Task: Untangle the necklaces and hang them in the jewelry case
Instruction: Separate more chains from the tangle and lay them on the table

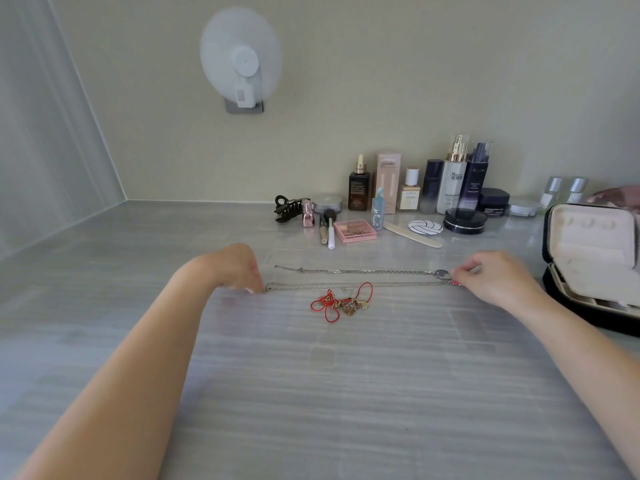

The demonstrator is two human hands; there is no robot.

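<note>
While the nearer silver chain point(360, 285) is lying drawn out straight across the tabletop point(311, 393), the person is working at both its ends. The right hand point(495, 277) is pinching the right end between thumb and forefinger, just beside the round pendant point(442, 273) of the farther silver chain point(363, 271). The left hand point(239, 268) is bearing down on the left end with bunched fingers; whether it is gripping or pressing cannot be told, the tips being blurred. The stretch is judged to be keeping the two chains parallel and apart. A red cord point(325, 306), knotted with a gold chain point(349, 305), is lying just in front, not yet separated. The jewelry case point(588, 244) is standing open at the right, holding no necklace that can be seen.
</note>
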